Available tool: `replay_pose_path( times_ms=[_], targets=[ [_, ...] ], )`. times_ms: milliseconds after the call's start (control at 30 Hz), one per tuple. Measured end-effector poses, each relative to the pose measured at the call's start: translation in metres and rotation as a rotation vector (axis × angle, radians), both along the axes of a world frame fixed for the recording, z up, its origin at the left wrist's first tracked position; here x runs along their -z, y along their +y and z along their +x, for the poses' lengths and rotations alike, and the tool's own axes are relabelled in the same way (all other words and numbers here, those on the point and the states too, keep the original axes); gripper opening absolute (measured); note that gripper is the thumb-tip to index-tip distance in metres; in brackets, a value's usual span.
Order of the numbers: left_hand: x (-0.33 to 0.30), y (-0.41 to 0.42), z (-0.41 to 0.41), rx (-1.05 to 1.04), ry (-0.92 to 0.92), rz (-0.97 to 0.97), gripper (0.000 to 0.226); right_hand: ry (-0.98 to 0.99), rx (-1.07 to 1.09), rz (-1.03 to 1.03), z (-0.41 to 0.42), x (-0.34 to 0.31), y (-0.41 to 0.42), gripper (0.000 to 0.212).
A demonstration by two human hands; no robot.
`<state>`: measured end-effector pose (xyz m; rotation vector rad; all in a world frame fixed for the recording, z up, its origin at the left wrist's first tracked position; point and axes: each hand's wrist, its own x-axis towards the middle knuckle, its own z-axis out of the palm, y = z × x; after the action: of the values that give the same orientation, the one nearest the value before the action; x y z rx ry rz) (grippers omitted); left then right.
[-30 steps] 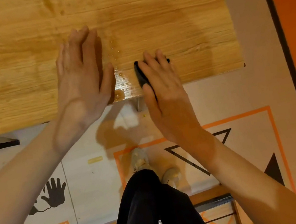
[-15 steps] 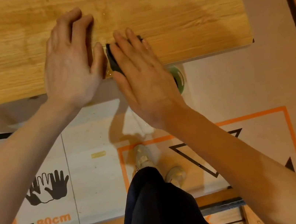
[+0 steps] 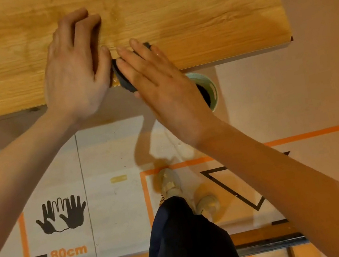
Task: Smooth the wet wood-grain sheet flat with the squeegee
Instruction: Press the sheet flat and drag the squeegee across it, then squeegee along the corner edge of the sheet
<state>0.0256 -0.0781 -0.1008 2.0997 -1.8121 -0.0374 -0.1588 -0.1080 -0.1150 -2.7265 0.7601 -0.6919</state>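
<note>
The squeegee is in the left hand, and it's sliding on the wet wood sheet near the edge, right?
Not quite. The head view shows the black squeegee under the right hand, not the left. The left hand presses on the wood-grain sheet beside it. The rest is right: the squeegee sits at the sheet's near edge.

The worktop (image 3: 241, 52) is lying across the top of the view, with the wet wood-grain sheet (image 3: 190, 14) covering its face to the near edge and right end. Water is pooling on the sheet at the near edge. A dark squeegee (image 3: 124, 81) is sitting on the sheet at that edge, overhanging it a little. Below, the floor (image 3: 118, 203) is showing orange lines, a black triangle, hand outlines and "80cm", and a green cup (image 3: 211, 90) is standing on it.
</note>
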Motion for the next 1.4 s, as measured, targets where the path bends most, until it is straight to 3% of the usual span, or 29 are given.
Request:
replay_pose_path(
  times_ms=[100, 267, 367, 467, 600, 700, 867, 967, 1167, 1267, 1400],
  targets=[
    [-0.001, 0.000, 0.001, 0.006, 0.003, 0.016, 0.049, 0.041, -0.042, -0.081, -0.049, 0.003, -0.027, 0.045],
    [0.001, -0.001, 0.001, 0.006, 0.011, 0.011, 0.050, 0.072, 0.219, -0.024, -0.154, -0.003, -0.058, 0.042],
    [0.001, 0.000, 0.001, 0.007, 0.000, 0.002, 0.049, -0.002, 0.263, 0.048, -0.129, 0.001, -0.045, 0.044],
    [0.000, -0.002, 0.000, 0.000, 0.000, 0.004, 0.048, -0.048, 0.170, -0.011, -0.061, 0.006, -0.022, 0.054],
    [0.000, 0.000, 0.000, 0.010, 0.005, 0.008, 0.048, -0.043, 0.047, 0.015, -0.006, 0.001, -0.004, 0.044],
    [-0.002, 0.000, 0.000, 0.016, 0.028, 0.022, 0.049, 0.029, -0.022, 0.019, -0.048, -0.003, -0.026, 0.045],
    [-0.001, -0.001, 0.000, 0.010, 0.032, 0.026, 0.050, 0.192, 0.204, -0.022, -0.157, -0.007, -0.063, 0.044],
    [-0.001, 0.000, 0.000, 0.007, 0.038, 0.029, 0.050, 0.153, 0.266, 0.016, -0.136, -0.007, -0.052, 0.045],
    [-0.006, -0.001, -0.002, -0.009, 0.062, 0.072, 0.052, 0.049, 0.047, 0.042, -0.006, -0.004, -0.010, 0.054],
    [-0.009, 0.000, -0.002, -0.010, 0.086, 0.087, 0.054, 0.090, 0.007, 0.038, -0.024, -0.009, -0.021, 0.045],
    [-0.010, -0.001, -0.001, -0.010, 0.131, 0.100, 0.054, 0.247, 0.138, -0.025, -0.098, -0.012, -0.049, 0.047]
  ],
)
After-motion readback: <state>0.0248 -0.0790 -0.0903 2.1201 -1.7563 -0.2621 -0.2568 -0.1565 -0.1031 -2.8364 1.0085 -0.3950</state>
